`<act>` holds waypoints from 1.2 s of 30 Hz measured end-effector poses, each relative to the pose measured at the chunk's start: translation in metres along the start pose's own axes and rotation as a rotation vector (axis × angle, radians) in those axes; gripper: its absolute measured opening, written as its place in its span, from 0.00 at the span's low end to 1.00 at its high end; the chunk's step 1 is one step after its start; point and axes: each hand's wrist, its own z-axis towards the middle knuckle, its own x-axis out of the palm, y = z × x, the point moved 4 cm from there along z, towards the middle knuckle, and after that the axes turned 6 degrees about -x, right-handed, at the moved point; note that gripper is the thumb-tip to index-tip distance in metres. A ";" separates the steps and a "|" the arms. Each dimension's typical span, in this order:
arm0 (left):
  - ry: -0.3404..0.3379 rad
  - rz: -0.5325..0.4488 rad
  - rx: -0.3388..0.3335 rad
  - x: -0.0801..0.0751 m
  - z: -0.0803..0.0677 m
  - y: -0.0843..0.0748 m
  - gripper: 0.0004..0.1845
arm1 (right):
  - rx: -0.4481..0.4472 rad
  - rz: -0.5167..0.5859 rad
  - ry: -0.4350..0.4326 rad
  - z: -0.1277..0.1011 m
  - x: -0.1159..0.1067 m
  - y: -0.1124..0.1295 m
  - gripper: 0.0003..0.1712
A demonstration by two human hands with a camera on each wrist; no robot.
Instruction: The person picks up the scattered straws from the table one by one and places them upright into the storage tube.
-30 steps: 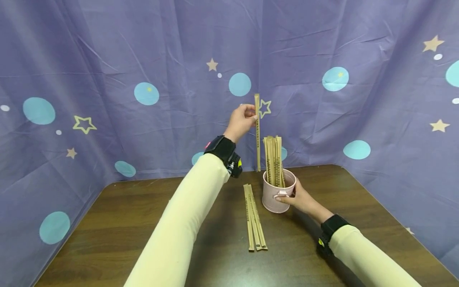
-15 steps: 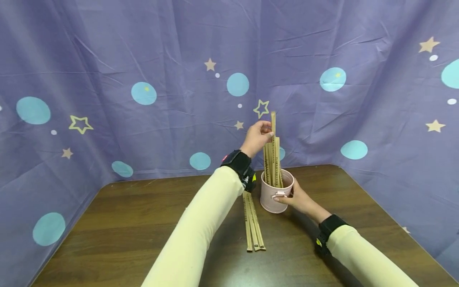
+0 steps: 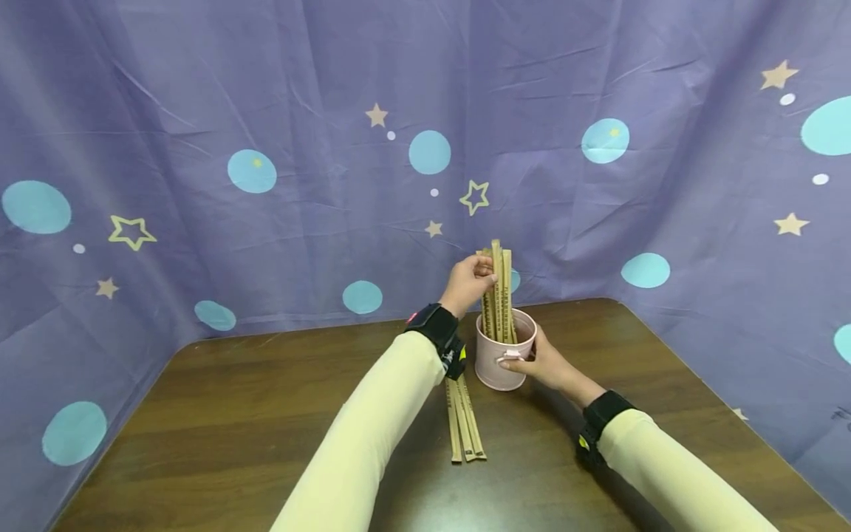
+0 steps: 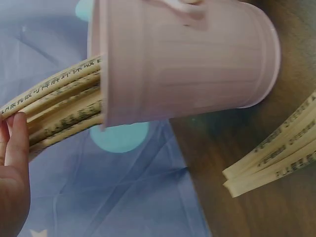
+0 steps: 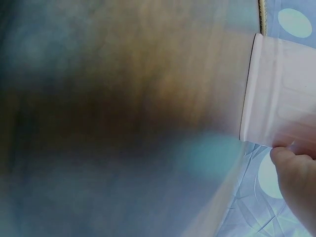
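Observation:
A pink cup (image 3: 499,362) (image 4: 182,64) (image 5: 279,94) stands on the dark wooden table (image 3: 266,421), holding several paper-wrapped chopstick packets (image 3: 499,292) (image 4: 59,108) upright. My left hand (image 3: 473,279) (image 4: 12,168) pinches the top of one packet standing in the cup. My right hand (image 3: 532,360) (image 5: 296,182) grips the cup's right side, thumb by its small handle. A few more wrapped packets (image 3: 463,417) (image 4: 276,158) lie flat on the table just left of the cup.
A purple cloth (image 3: 266,148) with stars and blue circles hangs behind and around the table. The table's right edge (image 3: 731,414) runs diagonally near my right forearm.
My left hand has come down from high above the cup, lowering the packet it holds into the cup among the others. The right hand has stayed on the cup.

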 end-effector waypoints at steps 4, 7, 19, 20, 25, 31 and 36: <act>-0.010 -0.005 0.000 0.003 -0.004 0.009 0.16 | 0.013 -0.006 -0.001 0.001 0.001 -0.001 0.57; -0.008 0.013 0.015 0.006 -0.004 0.012 0.15 | 0.039 -0.023 -0.015 0.000 0.000 -0.002 0.58; 0.018 0.037 -0.001 0.009 0.001 0.029 0.14 | 0.050 -0.041 -0.021 0.001 -0.001 -0.002 0.56; 0.010 0.042 0.036 0.008 0.006 0.036 0.13 | 0.055 -0.043 -0.021 0.001 -0.001 -0.002 0.56; -0.029 0.103 0.016 -0.011 0.007 0.032 0.18 | 0.058 -0.028 -0.023 0.000 0.001 -0.004 0.57; -0.058 0.151 -0.065 -0.045 0.000 0.011 0.18 | 0.034 -0.028 -0.024 0.003 0.000 -0.004 0.58; -0.014 0.201 -0.167 -0.062 -0.007 0.019 0.20 | 0.048 -0.053 -0.028 0.002 0.000 -0.002 0.58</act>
